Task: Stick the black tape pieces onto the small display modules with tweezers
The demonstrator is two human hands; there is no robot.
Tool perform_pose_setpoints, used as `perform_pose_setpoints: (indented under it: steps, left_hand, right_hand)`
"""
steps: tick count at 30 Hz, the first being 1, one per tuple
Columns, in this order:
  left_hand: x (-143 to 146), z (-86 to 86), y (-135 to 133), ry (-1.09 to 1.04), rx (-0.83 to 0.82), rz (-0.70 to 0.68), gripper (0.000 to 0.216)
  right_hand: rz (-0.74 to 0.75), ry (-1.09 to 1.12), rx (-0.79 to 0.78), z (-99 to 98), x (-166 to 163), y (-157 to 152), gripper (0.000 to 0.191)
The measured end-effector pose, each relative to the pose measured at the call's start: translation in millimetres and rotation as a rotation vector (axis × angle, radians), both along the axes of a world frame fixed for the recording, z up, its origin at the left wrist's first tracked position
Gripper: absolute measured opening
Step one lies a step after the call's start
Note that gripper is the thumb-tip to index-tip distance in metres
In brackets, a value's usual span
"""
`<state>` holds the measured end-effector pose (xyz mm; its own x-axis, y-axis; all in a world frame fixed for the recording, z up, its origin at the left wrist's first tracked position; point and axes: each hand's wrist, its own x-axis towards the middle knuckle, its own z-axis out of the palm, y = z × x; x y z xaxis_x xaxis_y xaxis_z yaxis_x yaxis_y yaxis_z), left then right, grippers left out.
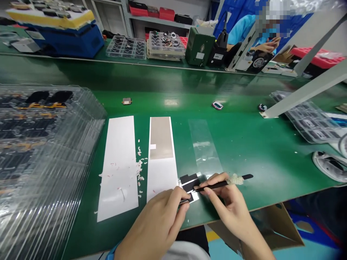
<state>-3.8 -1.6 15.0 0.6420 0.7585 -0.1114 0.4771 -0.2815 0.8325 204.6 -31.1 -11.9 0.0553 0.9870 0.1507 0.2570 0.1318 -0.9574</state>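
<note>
"Where do the black tweezers point?"
"Left, tips at the black film, long axis across the table. The right hand's grip clamps them."
"And the left hand?"
"Grip pinched together, just beside that film."

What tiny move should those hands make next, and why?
Probably peel the black film piece slowly off the shiny clear sheet with the black tweezers in the right hand, since their tip sits right over it and the left hand is already at its edge.
</note>
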Motion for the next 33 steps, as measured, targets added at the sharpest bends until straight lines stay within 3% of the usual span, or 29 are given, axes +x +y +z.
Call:
perform_pose_setpoints:
  steps: [9, 28, 33]
  left_hand:
    - [0.3, -2.1, 0.9, 0.08, 0.04, -0.041, 0.019]
    - [-0.3, -2.3, -0.5, 0.087, 0.067, -0.054, 0.016]
    - [2.6, -4.6, -0.9, 0.06, 0.033, -0.006, 0.017]
  right_hand:
    - [-0.024, 0.046, -0.102, -2.4, -2.8, -4.1, 0.003]
    - [-0.087, 0.084, -0.138, -1.6, -7.8, -3.0, 0.007]
    - [-0.118, 0.212, -0.114, -2.0, -4.4, 0.6, 0.006]
